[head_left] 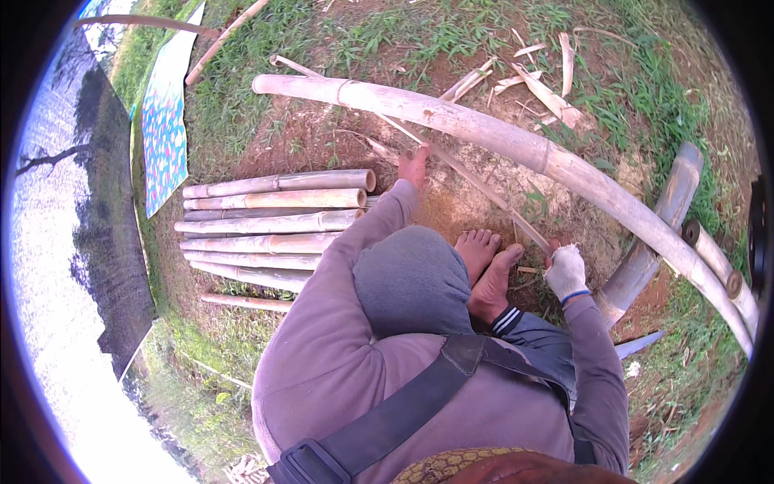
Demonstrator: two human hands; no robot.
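A thin bamboo strip (484, 187) slants in front of me, passing beneath a long bamboo pole (451, 121) at its far end. My bare left hand (413, 167) is closed on the strip partway along, close to that pole. At the strip's near right end, my right hand (567, 270), in a whitish glove, has its fingers closed round it. The palm side of both hands is hidden. My bare feet (486, 262) rest on the soil just below the strip, between the hands.
Several cut bamboo lengths (274, 222) lie side by side at left. A thick bamboo piece (645, 242) supports the long pole at right. Split bamboo scraps (556, 101) litter the far ground. By my right forearm lies a pointed, blade-like grey-blue thing (639, 345). A patterned blue sheet (167, 121) is at far left.
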